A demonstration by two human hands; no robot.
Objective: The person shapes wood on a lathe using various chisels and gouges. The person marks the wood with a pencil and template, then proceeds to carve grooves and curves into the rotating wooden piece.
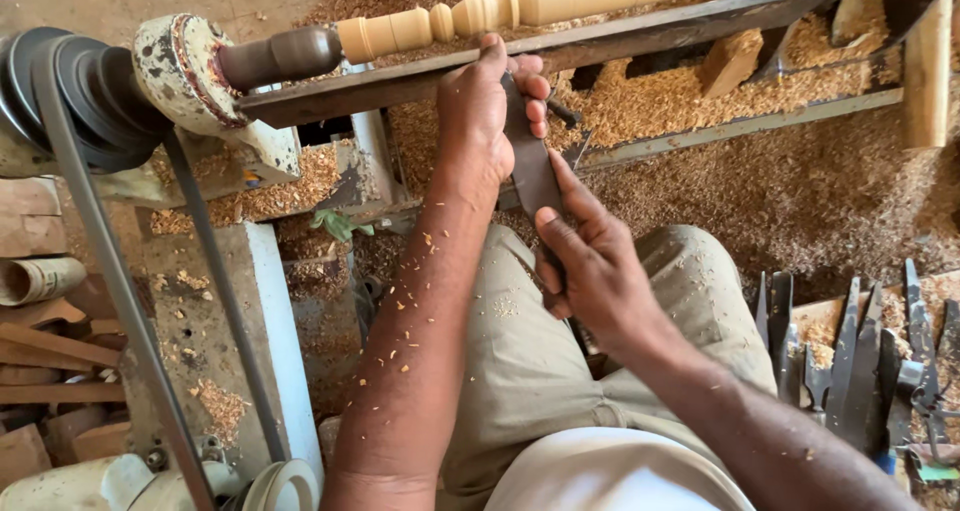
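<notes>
Sawdust carpets the floor around us. Our right hand is closed round the handle end of a flat steel chisel; our left hand pinches its blade against the tool rest, just below the pale turned spindle. Spare chisels lie in a wooden tray at right.

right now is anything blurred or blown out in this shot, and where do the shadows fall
Head view: the spindle on the lathe and both hands are sharp, no clear motion blur. Head view: the light is soft daylight, with no harsh glare. Head view: shadow pools under the left hand and the right hand gripping the chisel, and over the sawdust beyond the knee.
</notes>
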